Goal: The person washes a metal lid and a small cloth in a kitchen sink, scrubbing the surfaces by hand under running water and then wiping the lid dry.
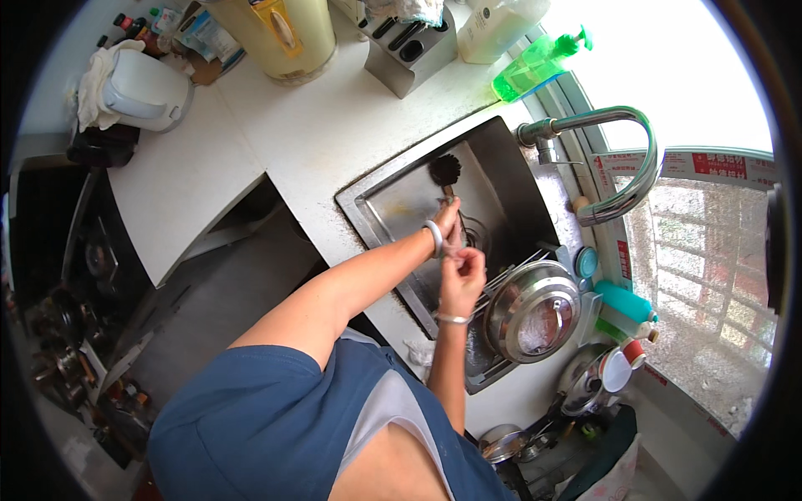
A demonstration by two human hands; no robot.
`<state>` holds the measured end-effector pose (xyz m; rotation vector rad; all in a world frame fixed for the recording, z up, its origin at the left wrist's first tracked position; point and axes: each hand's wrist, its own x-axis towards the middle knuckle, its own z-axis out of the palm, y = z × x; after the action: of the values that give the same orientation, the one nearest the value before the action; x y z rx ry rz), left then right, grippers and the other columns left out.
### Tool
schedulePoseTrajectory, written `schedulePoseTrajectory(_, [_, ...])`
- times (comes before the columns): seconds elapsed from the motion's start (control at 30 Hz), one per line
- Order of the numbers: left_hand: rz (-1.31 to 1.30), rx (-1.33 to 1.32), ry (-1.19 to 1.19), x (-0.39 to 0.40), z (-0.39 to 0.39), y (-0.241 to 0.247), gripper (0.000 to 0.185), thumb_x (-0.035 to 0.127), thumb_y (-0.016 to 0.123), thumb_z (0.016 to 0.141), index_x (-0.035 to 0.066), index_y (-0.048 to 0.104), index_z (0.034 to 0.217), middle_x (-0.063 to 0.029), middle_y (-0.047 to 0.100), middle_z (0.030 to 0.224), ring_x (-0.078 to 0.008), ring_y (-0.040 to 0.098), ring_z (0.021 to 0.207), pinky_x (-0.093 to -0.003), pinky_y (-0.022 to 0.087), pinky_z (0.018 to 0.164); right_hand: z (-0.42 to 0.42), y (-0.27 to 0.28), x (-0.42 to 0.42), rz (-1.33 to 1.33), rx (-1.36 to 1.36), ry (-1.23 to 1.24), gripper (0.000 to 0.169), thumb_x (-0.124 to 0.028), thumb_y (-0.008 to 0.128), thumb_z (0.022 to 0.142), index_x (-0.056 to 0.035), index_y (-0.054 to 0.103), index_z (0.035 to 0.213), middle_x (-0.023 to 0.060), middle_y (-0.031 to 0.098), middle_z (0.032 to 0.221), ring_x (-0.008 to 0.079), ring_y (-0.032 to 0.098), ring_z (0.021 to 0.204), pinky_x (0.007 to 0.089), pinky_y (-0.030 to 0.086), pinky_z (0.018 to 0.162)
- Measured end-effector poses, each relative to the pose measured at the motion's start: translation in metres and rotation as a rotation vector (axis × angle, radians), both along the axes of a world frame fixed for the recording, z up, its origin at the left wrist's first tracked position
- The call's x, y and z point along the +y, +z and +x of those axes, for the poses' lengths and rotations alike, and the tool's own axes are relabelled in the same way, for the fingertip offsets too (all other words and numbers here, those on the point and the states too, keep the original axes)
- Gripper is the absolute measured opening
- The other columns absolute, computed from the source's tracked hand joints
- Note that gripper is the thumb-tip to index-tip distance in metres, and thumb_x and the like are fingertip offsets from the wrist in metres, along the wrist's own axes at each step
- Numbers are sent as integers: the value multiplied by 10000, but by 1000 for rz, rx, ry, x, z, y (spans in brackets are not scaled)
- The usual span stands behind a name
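My left hand [448, 220], with a pale bangle at the wrist, reaches over the stainless steel sink [410, 203]. Just beyond its fingers is a round brush with dark bristles [445, 170]. The brush's handle runs in behind this hand, so whether I grip it is hidden. My right hand [462, 278] is close below, its fingers curled and the fingertips near or against the left hand. Any small thing between those fingertips is too blurred to make out. Partly visible past my hands is the sink drain [471, 237].
A chrome faucet [651, 156] arches on the window side. On a rack over the sink's near end sits a lidded metal pot [532, 312]. A green pump bottle [529, 67], a knife block [410, 53] and a yellowish bucket [291, 41] stand along the counter [301, 138].
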<state>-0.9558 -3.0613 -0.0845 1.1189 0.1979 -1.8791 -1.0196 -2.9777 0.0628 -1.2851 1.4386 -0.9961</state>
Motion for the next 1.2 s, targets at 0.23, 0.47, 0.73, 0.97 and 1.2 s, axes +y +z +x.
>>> schedulePoseTrajectory(0.23, [-4, -236, -97, 26, 0, 100, 288, 316, 336, 1009, 124, 482, 1164, -18, 584, 1028, -128, 564, 929, -338, 468, 739, -7, -64, -83, 338, 247, -215, 457, -401, 509, 910, 21, 592, 756, 117, 590, 667, 210, 530, 617, 366, 437, 614])
schedulePoseTrajectory(0.47, [-11, -59, -4, 16, 43, 37, 594, 582, 354, 939, 69, 480, 1210, -82, 590, 1100, -182, 561, 970, -361, 399, 940, 12, -82, -34, 96, 137, 60, 214, -240, 504, 916, -40, 576, 903, 132, 590, 759, 263, 559, 679, 377, 461, 664])
schedulePoseTrajectory(0.73, [-223, -117, -100, 40, -1, 72, 349, 364, 375, 1004, 71, 546, 1090, -69, 633, 999, -162, 623, 862, -328, 523, 765, -31, -143, -97, 276, 53, -290, 249, -257, 644, 838, -12, 653, 879, 143, 670, 861, 192, 620, 684, 345, 488, 602])
schedulePoseTrajectory(0.97, [-118, -22, -21, -4, 74, 11, 287, 341, 537, 934, 112, 525, 1106, -50, 606, 849, -189, 609, 744, -346, 523, 680, 63, -49, -23, -173, -28, -125, 327, -214, 533, 910, -9, 538, 1165, 194, 500, 1216, 335, 473, 1175, 359, 384, 988])
schedulePoseTrajectory(1.2, [-265, 66, -150, 32, 6, 74, 238, 236, 414, 977, 78, 576, 1050, -89, 637, 1000, -190, 627, 892, -350, 525, 813, -17, -114, -102, 163, -64, -347, 226, -201, 524, 896, -21, 618, 996, 133, 609, 926, 241, 583, 876, 346, 471, 815])
